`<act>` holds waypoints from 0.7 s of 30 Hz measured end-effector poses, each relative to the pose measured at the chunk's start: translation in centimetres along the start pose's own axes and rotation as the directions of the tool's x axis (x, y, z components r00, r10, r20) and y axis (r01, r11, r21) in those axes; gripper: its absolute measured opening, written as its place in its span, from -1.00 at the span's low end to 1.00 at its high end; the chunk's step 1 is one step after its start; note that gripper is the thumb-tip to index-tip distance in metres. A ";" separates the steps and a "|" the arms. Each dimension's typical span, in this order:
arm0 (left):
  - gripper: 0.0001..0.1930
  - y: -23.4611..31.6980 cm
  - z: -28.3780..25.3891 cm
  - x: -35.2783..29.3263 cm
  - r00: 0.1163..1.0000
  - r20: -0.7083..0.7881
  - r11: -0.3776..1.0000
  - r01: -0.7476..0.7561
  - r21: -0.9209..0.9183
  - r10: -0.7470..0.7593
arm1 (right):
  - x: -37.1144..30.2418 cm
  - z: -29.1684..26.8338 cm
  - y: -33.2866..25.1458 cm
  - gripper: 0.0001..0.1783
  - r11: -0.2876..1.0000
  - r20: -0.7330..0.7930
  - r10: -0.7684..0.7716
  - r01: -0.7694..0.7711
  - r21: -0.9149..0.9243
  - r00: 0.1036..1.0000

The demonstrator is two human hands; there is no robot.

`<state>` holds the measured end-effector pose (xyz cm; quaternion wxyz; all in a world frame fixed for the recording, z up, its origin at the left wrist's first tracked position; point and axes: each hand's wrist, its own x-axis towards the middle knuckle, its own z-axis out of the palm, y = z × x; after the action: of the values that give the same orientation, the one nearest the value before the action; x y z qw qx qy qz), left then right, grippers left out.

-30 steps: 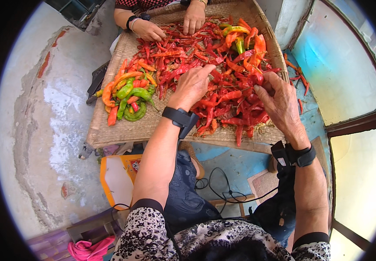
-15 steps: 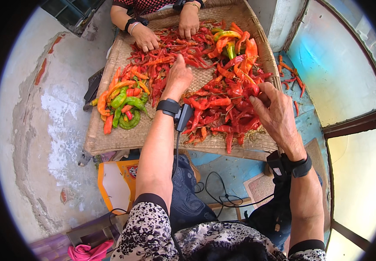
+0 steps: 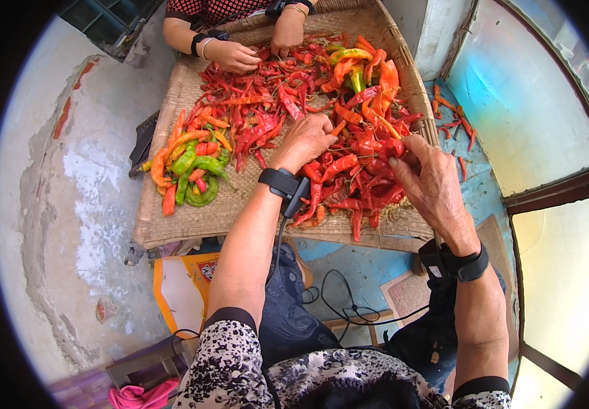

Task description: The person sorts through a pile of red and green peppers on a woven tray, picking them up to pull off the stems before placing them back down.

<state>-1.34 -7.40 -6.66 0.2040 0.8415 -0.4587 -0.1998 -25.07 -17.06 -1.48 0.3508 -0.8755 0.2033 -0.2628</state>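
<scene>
A broad woven tray (image 3: 233, 218) holds heaps of chili peppers. My left hand (image 3: 306, 142) reaches over the left edge of the right-hand heap of red peppers (image 3: 349, 167), fingers curled in at it; whatever they grip is hidden. At the heap's right side, my right hand (image 3: 436, 187) is closed on a glossy red chili pepper (image 3: 392, 148), pinched between thumb and fingers. Green peppers (image 3: 199, 163) and orange ones lie in a small pile at the tray's left. Shrivelled red peppers (image 3: 260, 126) spread across its middle and far part.
Across the tray, a co-worker's two hands (image 3: 234, 57) handle red peppers. Yellow-green and orange peppers (image 3: 357, 58) lie at the far right. Loose peppers (image 3: 468, 129) are on a blue surface beside the tray. Frosted windows (image 3: 526, 102) stand right, a peeling wall (image 3: 90, 204) left.
My left hand has moved right and nearer, from the middle peppers to the right-hand heap. My right hand stays almost in place with its pepper. The co-worker's left-side hand has shifted slightly.
</scene>
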 end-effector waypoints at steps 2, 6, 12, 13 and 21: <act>-0.74 -0.5 0.2 -0.2 0.969 -0.146 0.980 -0.191 0.054 0.197 | 0.0 -0.1 0.0 -0.84 1.000 -0.020 -0.001 0.002 0.018 1.000; -0.80 0.7 -2.0 -1.0 0.988 -0.060 0.963 -0.150 -0.224 0.140 | 0.0 -0.4 0.3 -0.84 0.999 -0.019 0.013 -0.012 0.044 1.000; -0.85 3.9 -3.1 -2.8 0.969 -0.067 0.832 -0.240 -0.500 0.239 | 0.0 -0.4 -0.2 -0.68 0.999 -0.043 -0.007 0.008 0.034 0.999; -0.85 4.3 -3.1 -3.0 0.957 -0.095 0.793 -0.279 -0.541 0.273 | 0.1 -0.5 -0.4 -0.61 0.998 -0.045 0.042 -0.040 0.054 0.998; -0.80 6.5 -3.1 -4.8 0.916 -0.132 0.822 -0.400 -0.406 0.380 | 0.4 0.1 -0.4 -0.50 1.000 -0.046 0.018 -0.019 -0.024 0.999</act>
<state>-6.63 -6.05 0.09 0.4289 0.6693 -0.5615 -0.2298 -24.61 -16.92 -1.14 0.3378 -0.8716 0.2227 -0.2769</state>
